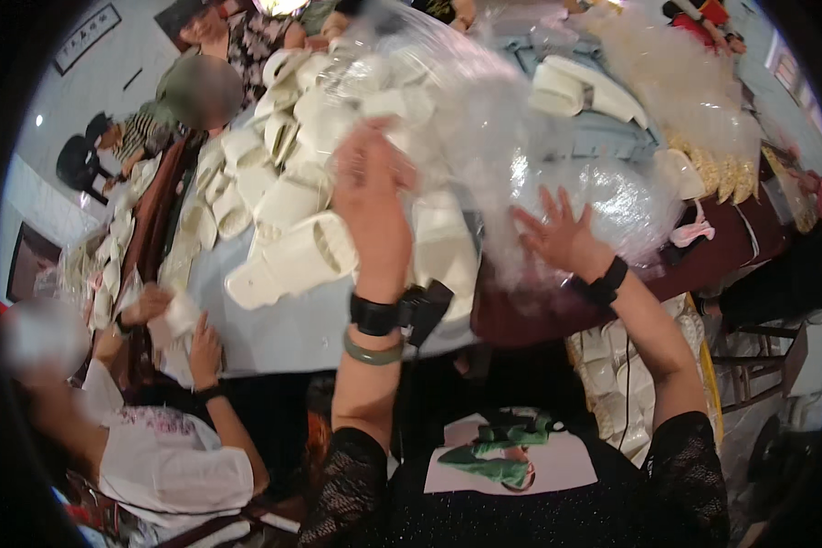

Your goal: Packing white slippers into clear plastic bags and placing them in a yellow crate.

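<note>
My left hand (374,187) is raised over a heap of cream-white slippers (292,196); motion blurs its fingers, so their grip is hard to make out. One cream slipper (292,260) lies just left of that wrist, its sole end toward the table's near edge. My right hand (562,233) has its fingers spread on a crumpled pile of clear plastic bags (612,196). More thin clear plastic (447,55) rises in a loose sheet between the heap and the bags. Both wrists wear black bands, and a green bangle circles my left forearm.
A pair of white slippers (580,91) rests on flattened blue-grey plastic (603,137). Farther right are bags of small yellowish pieces (726,178). At left, a co-worker's hands (205,352) handle a white item. A crate of white slippers (612,365) stands below the table, near my right arm.
</note>
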`<state>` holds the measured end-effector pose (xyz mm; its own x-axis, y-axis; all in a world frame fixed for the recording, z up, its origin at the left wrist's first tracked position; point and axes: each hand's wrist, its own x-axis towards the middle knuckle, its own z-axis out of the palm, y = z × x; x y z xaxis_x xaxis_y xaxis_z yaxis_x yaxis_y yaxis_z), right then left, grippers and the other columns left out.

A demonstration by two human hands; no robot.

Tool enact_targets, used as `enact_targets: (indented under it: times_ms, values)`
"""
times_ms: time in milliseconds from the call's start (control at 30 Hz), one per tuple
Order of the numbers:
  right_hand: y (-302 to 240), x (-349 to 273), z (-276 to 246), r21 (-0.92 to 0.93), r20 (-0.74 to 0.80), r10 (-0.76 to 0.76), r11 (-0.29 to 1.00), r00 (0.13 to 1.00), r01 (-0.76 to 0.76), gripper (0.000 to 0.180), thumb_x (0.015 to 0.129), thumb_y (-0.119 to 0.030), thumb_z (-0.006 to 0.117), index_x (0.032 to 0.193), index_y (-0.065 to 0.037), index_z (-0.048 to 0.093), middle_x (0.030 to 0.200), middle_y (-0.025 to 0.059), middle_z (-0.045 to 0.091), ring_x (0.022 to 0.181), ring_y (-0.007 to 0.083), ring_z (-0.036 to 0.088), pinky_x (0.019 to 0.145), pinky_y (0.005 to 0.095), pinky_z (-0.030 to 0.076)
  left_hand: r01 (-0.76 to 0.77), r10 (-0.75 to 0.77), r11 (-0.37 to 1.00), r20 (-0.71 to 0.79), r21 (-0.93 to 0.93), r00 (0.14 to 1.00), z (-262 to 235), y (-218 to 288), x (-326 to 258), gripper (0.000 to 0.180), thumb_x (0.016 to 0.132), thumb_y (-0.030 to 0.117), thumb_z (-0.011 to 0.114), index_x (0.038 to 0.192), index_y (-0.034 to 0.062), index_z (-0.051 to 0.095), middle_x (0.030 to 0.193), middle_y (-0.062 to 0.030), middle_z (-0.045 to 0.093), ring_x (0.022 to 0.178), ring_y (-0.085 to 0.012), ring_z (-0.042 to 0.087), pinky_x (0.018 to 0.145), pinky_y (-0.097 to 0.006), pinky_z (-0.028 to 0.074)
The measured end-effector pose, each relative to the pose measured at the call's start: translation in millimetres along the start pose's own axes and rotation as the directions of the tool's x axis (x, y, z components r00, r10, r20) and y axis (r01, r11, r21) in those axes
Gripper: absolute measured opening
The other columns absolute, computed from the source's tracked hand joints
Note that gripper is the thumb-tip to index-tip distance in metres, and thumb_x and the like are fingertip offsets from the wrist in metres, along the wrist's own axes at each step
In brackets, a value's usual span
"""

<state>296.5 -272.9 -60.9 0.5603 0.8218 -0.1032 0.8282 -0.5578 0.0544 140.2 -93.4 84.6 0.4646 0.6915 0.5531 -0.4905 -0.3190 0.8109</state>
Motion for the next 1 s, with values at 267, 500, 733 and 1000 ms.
enact_targets:
  times_ms: [267,500,733,1000]
  values:
    - [-6.5,1.5,-17.6,0.004,0.064,0.092,0.996,0.994,-0.093,0.054,0.096,-0.052,0.031,0.147,-0.038,0.024,0.156,0.0167,0.012,0.142,0.0422,0.007,0.102,0.0734,0.012,-0.498,0.514,0.754,0.088,0.428,0.853,-138.3,66.4,-26.0,0.03,0.087,-0.005,0.05,0.115,-0.0027,0.059,0.087,-0.0121,0.059,0.088,-0.0274,0.062,0.073,-0.032,0.049]
    - [-53.5,1.8,-59.6,-0.087,-0.306,-0.268,0.963,0.913,0.253,0.055,0.09,-0.03,0.057,0.135,-0.004,0.04,0.135,0.0243,0.042,0.126,0.039,0.041,0.103,0.0513,0.033,-0.365,0.163,0.446,0.326,0.817,0.931,-210.3,42.4,-95.7,0.056,0.057,-0.016,0.053,0.108,0.0032,0.067,0.105,-0.0162,0.056,0.1,-0.0322,0.057,0.086,-0.036,0.047]
    - [-148.0,50.7,-82.8,0.034,-0.041,-0.56,0.827,0.828,0.561,0.05,0.082,-0.03,0.067,0.122,-0.003,0.053,0.112,0.0217,0.06,0.106,0.037,0.055,0.093,0.0414,0.042,-0.264,-0.178,0.545,0.417,0.796,0.891,-220.0,4.9,-142.3,0.05,0.067,-0.01,0.06,0.114,0.0042,0.064,0.113,-0.0164,0.053,0.104,-0.035,0.053,0.086,-0.037,0.045]
    - [-169.3,63.7,-94.9,0.638,0.08,-0.7,0.583,0.71,0.503,0.036,0.077,-0.03,0.072,0.098,-0.002,0.066,0.081,0.011,0.065,0.074,0.0215,0.058,0.07,0.0349,0.046,0.145,-0.267,0.756,0.099,0.639,0.959,-238.1,1.7,-159.1,0.029,0.077,0.009,0.072,0.104,-0.0002,0.065,0.096,-0.0095,0.06,0.091,-0.0206,0.058,0.081,-0.029,0.045]
